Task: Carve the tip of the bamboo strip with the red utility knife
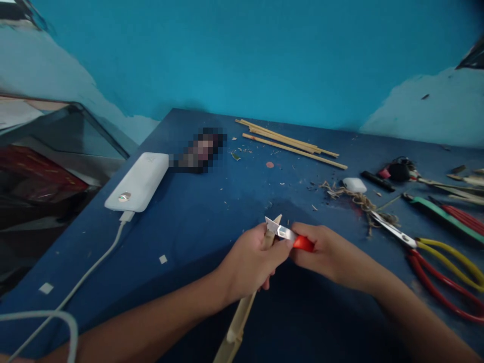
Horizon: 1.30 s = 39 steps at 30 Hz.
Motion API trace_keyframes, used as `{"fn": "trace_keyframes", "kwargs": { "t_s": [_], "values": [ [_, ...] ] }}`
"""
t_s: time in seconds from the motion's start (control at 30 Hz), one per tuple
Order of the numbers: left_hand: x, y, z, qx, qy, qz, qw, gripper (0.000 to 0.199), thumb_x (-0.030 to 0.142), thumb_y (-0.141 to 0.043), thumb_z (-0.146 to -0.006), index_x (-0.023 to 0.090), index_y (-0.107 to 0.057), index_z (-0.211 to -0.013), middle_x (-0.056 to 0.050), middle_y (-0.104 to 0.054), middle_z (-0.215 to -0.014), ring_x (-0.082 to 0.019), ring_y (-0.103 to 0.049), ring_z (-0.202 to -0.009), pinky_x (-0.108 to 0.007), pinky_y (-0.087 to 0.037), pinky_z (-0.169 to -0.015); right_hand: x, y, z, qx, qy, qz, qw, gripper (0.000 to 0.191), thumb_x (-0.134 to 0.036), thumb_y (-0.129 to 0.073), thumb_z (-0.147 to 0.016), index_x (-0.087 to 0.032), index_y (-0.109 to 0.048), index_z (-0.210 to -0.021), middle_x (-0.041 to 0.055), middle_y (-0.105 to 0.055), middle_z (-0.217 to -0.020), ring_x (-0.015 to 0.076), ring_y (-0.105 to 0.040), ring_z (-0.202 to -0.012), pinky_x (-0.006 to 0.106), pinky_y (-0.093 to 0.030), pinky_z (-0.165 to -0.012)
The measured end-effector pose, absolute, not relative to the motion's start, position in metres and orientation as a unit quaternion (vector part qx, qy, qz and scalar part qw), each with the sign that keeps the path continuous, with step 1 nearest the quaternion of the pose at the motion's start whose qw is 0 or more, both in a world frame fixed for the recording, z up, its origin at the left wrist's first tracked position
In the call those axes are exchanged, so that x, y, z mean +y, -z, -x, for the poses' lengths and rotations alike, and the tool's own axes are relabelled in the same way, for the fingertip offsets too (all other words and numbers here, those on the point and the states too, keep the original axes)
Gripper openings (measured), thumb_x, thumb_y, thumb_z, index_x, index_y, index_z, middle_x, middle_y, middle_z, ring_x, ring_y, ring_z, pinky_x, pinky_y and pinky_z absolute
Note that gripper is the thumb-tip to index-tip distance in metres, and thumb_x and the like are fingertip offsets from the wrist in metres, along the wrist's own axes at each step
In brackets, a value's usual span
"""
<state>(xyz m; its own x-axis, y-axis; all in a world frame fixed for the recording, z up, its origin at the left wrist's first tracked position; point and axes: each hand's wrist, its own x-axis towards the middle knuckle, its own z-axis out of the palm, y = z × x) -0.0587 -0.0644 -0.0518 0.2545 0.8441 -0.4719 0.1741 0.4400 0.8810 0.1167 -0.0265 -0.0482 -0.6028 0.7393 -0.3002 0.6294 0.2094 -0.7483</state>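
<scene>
My left hand (251,259) is closed around a split bamboo strip (242,317), which slants from the bottom edge up to a pointed tip above the fingers. In my right hand (325,254) is a utility knife (303,244) with an orange-red handle. Its metal blade points left and lies against the strip's upper end. The left thumb rests beside the knife's metal neck, close to the right fingers. Part of the strip is hidden behind the left hand.
Thin bamboo sticks (295,150) lie at the back of the blue table (189,217). A white power bank (139,182) with a cable is at left. Scissors (414,247), twine (365,201), a white case (354,185) and a green tool (442,214) lie at right.
</scene>
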Motion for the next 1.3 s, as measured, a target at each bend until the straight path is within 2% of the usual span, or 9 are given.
{"fn": "trace_keyframes", "kwargs": {
  "t_s": [0.2,0.33,0.57,0.8,1.0,1.17,1.3],
  "values": [
    [-0.066,0.054,0.060,0.549,-0.264,-0.479,0.632,0.024,0.043,-0.049,-0.083,0.019,-0.050,-0.081,0.008,-0.043,-0.048,-0.007,-0.042,-0.034,-0.016,-0.035,-0.031,-0.025,0.050,-0.116,-0.764,-0.434,0.471,0.077,0.012,-0.017,-0.050,-0.075,-0.020,-0.042,-0.067,-0.0060,-0.043,-0.058,0.0095,-0.036,-0.052,0.020,-0.030,-0.046],
    [-0.064,0.051,0.061,0.555,-0.246,-0.481,0.632,0.025,0.044,-0.049,-0.082,0.019,-0.049,-0.079,0.009,-0.041,-0.044,-0.007,-0.040,-0.032,-0.016,-0.033,-0.030,-0.024,0.051,-0.117,-0.761,-0.447,0.464,0.076,0.011,-0.016,-0.050,-0.074,-0.021,-0.043,-0.068,-0.0058,-0.044,-0.059,0.0097,-0.037,-0.053,0.020,-0.031,-0.047],
    [-0.058,0.050,0.064,0.515,-0.246,-0.395,0.720,0.018,0.034,-0.052,-0.080,0.019,-0.046,-0.071,0.007,-0.046,-0.047,-0.006,-0.042,-0.035,-0.015,-0.033,-0.033,-0.024,0.051,-0.118,-0.762,-0.453,0.458,0.067,0.008,-0.016,-0.049,-0.077,-0.021,-0.047,-0.071,-0.0053,-0.047,-0.063,0.0100,-0.040,-0.054,0.021,-0.034,-0.051],
    [-0.059,0.039,0.065,0.545,-0.226,-0.456,0.666,0.018,0.036,-0.055,-0.079,0.019,-0.049,-0.083,0.009,-0.041,-0.049,-0.006,-0.039,-0.037,-0.016,-0.033,-0.034,-0.025,0.050,-0.118,-0.766,-0.448,0.456,0.063,0.012,-0.016,-0.049,-0.076,-0.021,-0.042,-0.068,-0.0060,-0.046,-0.062,0.0097,-0.040,-0.055,0.021,-0.033,-0.049],
    [-0.057,0.028,0.064,0.575,-0.202,-0.456,0.649,0.019,0.037,-0.053,-0.080,0.020,-0.046,-0.078,0.010,-0.037,-0.046,-0.006,-0.037,-0.035,-0.016,-0.032,-0.033,-0.025,0.050,-0.118,-0.767,-0.449,0.453,0.061,0.012,-0.015,-0.049,-0.076,-0.021,-0.042,-0.068,-0.0066,-0.047,-0.062,0.0095,-0.041,-0.055,0.020,-0.033,-0.049],
    [-0.056,0.030,0.063,0.578,-0.200,-0.450,0.651,0.019,0.038,-0.052,-0.080,0.020,-0.048,-0.083,0.009,-0.041,-0.048,-0.006,-0.038,-0.036,-0.016,-0.031,-0.033,-0.024,0.050,-0.116,-0.764,-0.451,0.457,0.056,0.010,-0.017,-0.049,-0.077,-0.021,-0.044,-0.070,-0.0065,-0.048,-0.063,0.0095,-0.042,-0.055,0.021,-0.034,-0.050],
    [-0.057,0.029,0.063,0.573,-0.198,-0.449,0.656,0.017,0.037,-0.052,-0.080,0.020,-0.047,-0.082,0.010,-0.038,-0.046,-0.006,-0.037,-0.036,-0.017,-0.031,-0.035,-0.024,0.049,-0.116,-0.760,-0.458,0.458,0.057,0.007,-0.017,-0.048,-0.077,-0.021,-0.046,-0.071,-0.0060,-0.049,-0.064,0.0097,-0.042,-0.055,0.021,-0.034,-0.050]
  ]
}}
